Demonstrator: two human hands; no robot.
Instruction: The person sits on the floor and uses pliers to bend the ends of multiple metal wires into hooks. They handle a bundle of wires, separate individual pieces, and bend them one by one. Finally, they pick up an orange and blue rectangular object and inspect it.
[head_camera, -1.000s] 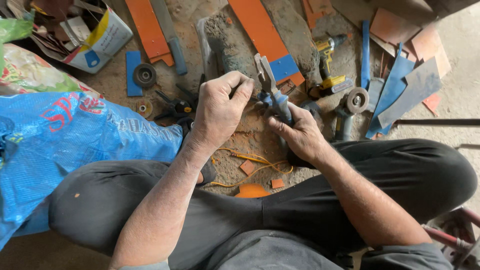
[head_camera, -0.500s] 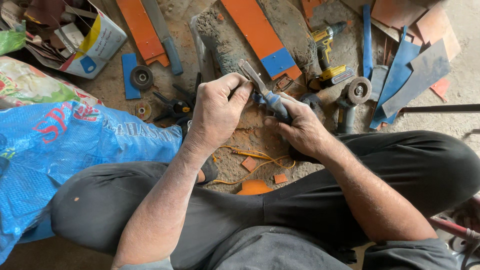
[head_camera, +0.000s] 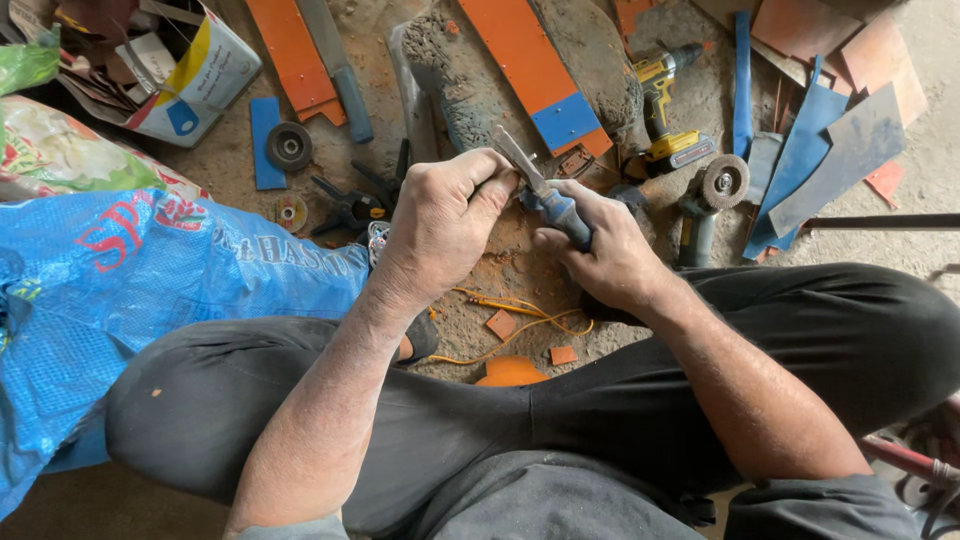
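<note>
The right hand (head_camera: 610, 255) has its fingers wrapped around the blue-handled metal file (head_camera: 545, 195), held centre above the dirt floor (head_camera: 480, 300). The left hand (head_camera: 445, 215) pinches the file's far end. A blue woven plastic sack (head_camera: 150, 290) lies left; a white, yellow and blue carton (head_camera: 195, 85) sits far left.

Seen from above, a seated person's right hand (head_camera: 610, 250) grips blue-handled pliers (head_camera: 545, 195) whose jaws meet the curled left hand (head_camera: 445, 215), above a dusty floor (head_camera: 480, 300) strewn with tools.
</note>
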